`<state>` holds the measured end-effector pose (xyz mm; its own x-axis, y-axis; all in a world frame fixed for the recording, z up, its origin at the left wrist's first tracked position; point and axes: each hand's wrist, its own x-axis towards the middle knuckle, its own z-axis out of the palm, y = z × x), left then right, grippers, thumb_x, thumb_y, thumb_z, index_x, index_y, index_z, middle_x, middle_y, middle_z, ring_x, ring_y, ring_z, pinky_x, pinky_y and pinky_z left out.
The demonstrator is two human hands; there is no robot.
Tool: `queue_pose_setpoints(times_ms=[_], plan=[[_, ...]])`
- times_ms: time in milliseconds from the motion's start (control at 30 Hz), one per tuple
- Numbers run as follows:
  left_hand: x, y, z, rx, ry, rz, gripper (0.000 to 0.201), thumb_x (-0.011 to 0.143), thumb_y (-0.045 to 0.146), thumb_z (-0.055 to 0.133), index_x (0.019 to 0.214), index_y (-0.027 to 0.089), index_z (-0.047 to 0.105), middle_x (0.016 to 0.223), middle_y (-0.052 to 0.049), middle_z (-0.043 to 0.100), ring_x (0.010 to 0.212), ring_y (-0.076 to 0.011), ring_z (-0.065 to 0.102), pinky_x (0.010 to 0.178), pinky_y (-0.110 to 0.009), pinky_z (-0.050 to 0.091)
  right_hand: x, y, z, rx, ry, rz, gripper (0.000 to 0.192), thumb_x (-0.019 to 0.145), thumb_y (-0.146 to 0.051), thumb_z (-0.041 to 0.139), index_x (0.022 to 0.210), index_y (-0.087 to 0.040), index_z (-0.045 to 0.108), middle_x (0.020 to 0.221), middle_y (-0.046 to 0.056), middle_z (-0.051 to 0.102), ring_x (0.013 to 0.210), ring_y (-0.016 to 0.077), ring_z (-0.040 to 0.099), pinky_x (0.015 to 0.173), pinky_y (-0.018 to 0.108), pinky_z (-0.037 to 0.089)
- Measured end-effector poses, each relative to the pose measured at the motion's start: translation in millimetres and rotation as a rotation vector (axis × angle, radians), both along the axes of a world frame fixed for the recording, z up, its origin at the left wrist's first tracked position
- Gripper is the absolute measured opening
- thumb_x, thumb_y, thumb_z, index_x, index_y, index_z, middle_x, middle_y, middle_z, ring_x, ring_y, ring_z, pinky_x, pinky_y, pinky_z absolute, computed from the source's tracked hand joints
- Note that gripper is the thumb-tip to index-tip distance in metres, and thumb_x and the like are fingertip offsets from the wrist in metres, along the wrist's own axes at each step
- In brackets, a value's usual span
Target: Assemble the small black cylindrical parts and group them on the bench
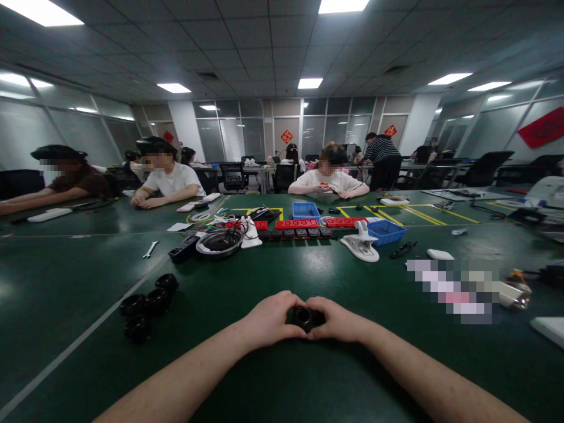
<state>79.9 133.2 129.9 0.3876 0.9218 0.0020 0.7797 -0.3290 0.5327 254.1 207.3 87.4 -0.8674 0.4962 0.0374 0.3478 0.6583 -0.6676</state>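
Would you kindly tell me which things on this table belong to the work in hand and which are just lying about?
In hand:
- small black part, held between left hand and right hand
- cluster of similar black parts

Lying about:
- wrench
- blue bin
- white clamp
- round bowl
- red strips

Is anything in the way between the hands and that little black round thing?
No. The left hand and the right hand both already grip the small black round part from either side, just above the green table. Nothing sits between them.
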Motion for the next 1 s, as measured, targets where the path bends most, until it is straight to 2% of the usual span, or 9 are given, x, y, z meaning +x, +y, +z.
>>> queue_pose_setpoints(times_ms=[467, 667, 867, 1000], plan=[[0.0, -1.9, 1.3, 0.027, -0.001, -0.016, 0.044, 0.065, 0.037, 0.061, 0.105, 0.026, 0.047, 0.097, 0.0, 0.051, 0.083, -0.0165, 0.05, 0.069, -0.025, 0.039, 2.9, 3.0, -0.4, 0.024, -0.02, 0.047, 0.038, 0.059, -0.033, 0.066, 0.092, -0.017, 0.057, 0.088, 0.002, 0.053, 0.084, 0.0187, 0.046, 0.073, 0.029, 0.036], [-0.9, -1.6, -0.6, 0.031, 0.021, -0.028, 0.04, 0.066, 0.038, 0.06, 0.103, 0.027, 0.049, 0.093, 0.0, 0.05, 0.082, -0.0163, 0.05, 0.068, -0.025, 0.039, 1.9, 1.8, 0.3, 0.029, -0.034, 0.035, 0.036, 0.06, -0.032, 0.066, 0.092, -0.017, 0.058, 0.087, 0.002, 0.053, 0.084, 0.0193, 0.046, 0.073, 0.029, 0.036], [2.2, -1.3, -1.4, 0.03, 0.032, 0.009, 0.04, 0.064, 0.037, 0.062, 0.101, 0.025, 0.05, 0.093, 0.0, 0.051, 0.082, -0.0163, 0.05, 0.068, -0.025, 0.038, 1.1, 2.1, -0.3, -0.001, -0.04, -0.004, 0.038, 0.057, -0.029, 0.068, 0.091, -0.016, 0.057, 0.086, 0.002, 0.054, 0.082, 0.0189, 0.048, 0.07, 0.027, 0.037], [6.3, -3.6, -4.0, 0.051, 0.028, 0.051, 0.039, 0.063, 0.04, 0.062, 0.097, 0.025, 0.051, 0.092, 0.0, 0.052, 0.083, -0.0166, 0.05, 0.068, -0.025, 0.039, -1.2, -0.3, -1.7, 0.007, -0.052, -0.081, 0.042, 0.052, -0.036, 0.07, 0.084, -0.016, 0.055, 0.081, 0.001, 0.054, 0.074, 0.0166, 0.048, 0.062, 0.024, 0.036]])
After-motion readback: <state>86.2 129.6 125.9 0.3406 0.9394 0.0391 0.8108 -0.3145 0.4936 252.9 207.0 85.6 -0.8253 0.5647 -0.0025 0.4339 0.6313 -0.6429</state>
